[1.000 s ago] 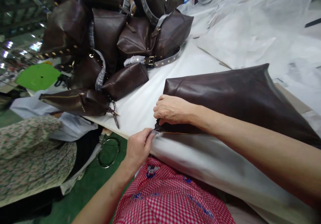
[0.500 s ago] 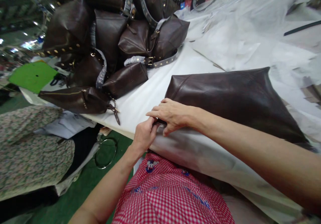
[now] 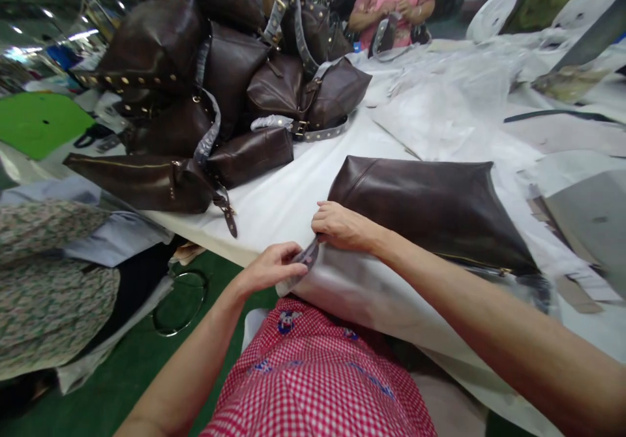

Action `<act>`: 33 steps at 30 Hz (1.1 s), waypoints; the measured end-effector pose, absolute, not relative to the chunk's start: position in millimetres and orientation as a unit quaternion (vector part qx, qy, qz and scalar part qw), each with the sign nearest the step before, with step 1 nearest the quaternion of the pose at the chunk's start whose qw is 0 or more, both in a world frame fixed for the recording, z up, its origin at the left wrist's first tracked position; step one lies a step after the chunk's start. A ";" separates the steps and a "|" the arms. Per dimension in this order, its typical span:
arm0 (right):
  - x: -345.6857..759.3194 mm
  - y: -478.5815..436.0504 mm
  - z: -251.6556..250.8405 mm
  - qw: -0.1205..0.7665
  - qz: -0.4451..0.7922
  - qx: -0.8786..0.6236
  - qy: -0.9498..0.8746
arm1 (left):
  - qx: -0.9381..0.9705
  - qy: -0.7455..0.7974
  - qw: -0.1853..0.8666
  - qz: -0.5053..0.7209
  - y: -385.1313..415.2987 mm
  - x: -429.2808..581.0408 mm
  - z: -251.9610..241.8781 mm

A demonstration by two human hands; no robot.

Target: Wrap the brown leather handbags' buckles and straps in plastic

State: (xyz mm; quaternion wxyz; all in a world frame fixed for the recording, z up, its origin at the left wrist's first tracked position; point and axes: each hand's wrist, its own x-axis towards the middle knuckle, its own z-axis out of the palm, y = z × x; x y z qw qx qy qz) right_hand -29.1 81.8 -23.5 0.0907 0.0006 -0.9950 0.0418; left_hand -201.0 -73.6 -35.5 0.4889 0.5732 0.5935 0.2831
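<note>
A dark brown leather bag point(image 3: 420, 209) lies flat on the white-covered table point(image 3: 274, 209), its zipper edge towards me. At its near left corner my right hand point(image 3: 342, 226) is closed on the upper end of a plastic-wrapped strap point(image 3: 308, 257). The strap hangs over the table's front edge, and my left hand point(image 3: 278, 266) pinches its lower part between thumb and fingers. My right forearm passes in front of the bag's near edge and hides part of it.
Several brown bags with studded straps point(image 3: 235, 78) are piled at the left. A green sheet point(image 3: 44, 124) lies beyond them. Clear plastic point(image 3: 450, 91) and grey pieces point(image 3: 594, 215) cover the right side. Across the table stands a person in pink point(image 3: 394, 0).
My hands have moved apart, and a wrapped strap now shows between them. The view has shifted, bringing the bag's zipper and more of the person across the table into sight.
</note>
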 end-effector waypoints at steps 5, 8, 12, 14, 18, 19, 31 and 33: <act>-1.6 58.7 -23.2 0.216 0.017 -0.010 -0.976 | 0.414 0.425 0.780 0.200 -75.3 -212.8 -33.5; 13.3 45.5 -18.7 0.299 0.014 -0.063 -0.952 | 0.368 0.299 0.872 0.123 -78.3 -199.8 -37.1; 19.8 40.3 -19.4 0.354 0.010 -0.090 -0.931 | 0.320 0.243 0.891 0.213 -93.7 -173.7 -55.8; 20.5 39.7 -25.5 0.365 0.005 -0.091 -0.926 | 0.283 0.234 0.881 0.297 -102.1 -167.5 -67.1; 25.0 32.4 -46.3 0.369 -0.003 -0.091 -0.925 | 0.243 0.304 0.832 0.396 -110.6 -180.6 -70.0; 26.9 29.0 -51.5 0.362 -0.006 -0.091 -0.928 | 0.249 0.348 0.798 0.425 -111.3 -187.3 -66.3; 48.6 39.6 -21.5 0.142 -0.184 -0.098 -0.968 | 0.348 0.458 0.760 0.302 -124.7 -197.8 -55.0; 48.1 42.3 -18.5 0.136 -0.204 -0.075 -0.967 | 0.300 0.402 0.817 0.284 -122.0 -188.6 -60.7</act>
